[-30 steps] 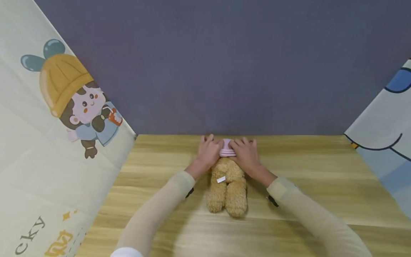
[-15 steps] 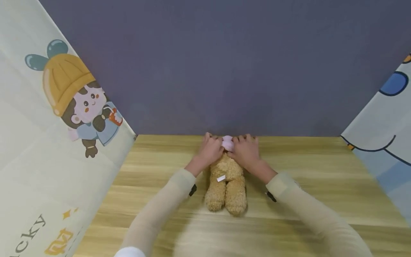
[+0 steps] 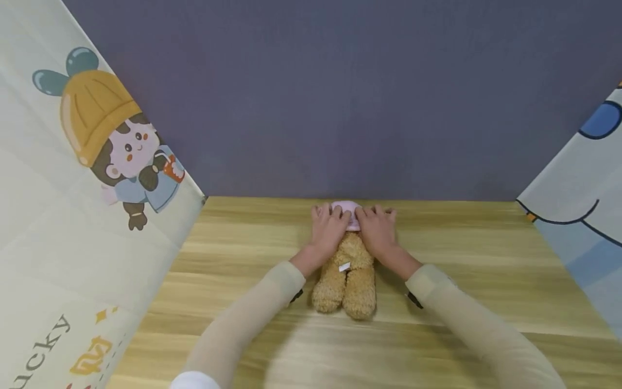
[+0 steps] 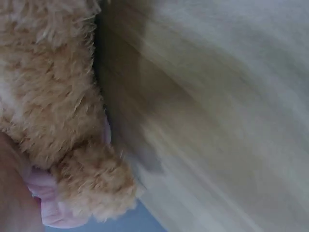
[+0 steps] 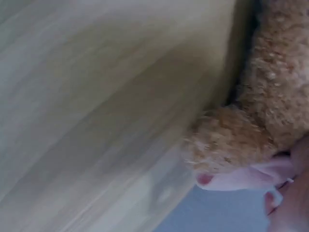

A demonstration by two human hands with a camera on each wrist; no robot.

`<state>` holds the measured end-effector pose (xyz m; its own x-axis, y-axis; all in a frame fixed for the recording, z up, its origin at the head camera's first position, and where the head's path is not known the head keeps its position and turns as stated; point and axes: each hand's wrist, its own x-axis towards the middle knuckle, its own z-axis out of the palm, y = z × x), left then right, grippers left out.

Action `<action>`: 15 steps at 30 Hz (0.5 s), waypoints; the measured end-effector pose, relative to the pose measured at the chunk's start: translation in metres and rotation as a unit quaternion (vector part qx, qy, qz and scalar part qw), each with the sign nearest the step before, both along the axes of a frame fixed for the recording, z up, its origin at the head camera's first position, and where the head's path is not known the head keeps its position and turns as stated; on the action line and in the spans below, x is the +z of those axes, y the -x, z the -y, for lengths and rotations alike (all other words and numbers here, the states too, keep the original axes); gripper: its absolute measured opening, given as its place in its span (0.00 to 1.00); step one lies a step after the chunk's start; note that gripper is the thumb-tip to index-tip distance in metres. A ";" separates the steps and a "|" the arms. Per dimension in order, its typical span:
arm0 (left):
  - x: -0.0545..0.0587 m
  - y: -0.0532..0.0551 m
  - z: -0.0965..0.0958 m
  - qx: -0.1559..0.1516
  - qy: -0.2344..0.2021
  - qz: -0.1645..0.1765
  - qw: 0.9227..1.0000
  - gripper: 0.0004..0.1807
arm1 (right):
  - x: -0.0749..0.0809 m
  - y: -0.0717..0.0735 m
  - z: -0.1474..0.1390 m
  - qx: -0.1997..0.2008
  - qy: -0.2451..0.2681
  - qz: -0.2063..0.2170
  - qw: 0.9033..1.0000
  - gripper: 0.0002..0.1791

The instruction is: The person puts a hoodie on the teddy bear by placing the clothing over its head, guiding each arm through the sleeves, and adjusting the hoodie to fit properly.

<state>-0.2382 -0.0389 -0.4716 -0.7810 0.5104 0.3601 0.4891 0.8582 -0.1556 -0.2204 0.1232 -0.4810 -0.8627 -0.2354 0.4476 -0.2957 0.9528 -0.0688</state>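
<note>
A curly light-brown plush bear lies on the wooden table, its legs toward me and a small white label on its lower body. Pink cloth covers its upper end, and the head is hidden from above. My left hand grips this cloth from the left side, fingers curled over it. From the right, my right hand grips it likewise. In the left wrist view, a furry limb pokes out beside pink cloth. The right wrist view has a matching limb above the cloth's pink edge.
A dark grey-blue panel rises behind the table's far edge, close beyond the fingertips. Printed cloths with cartoon figures hang at left and right.
The pink cloth, folded in rolls and then bunched narrow between the hands, now looks wider and smoother. My left hand has shifted slightly right. The head view has tilted a little.
</note>
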 end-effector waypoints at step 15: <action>0.002 0.024 0.004 -0.031 0.027 -0.017 0.999 0.09 | 0.001 0.017 -0.002 0.077 0.077 0.028 0.994 0.11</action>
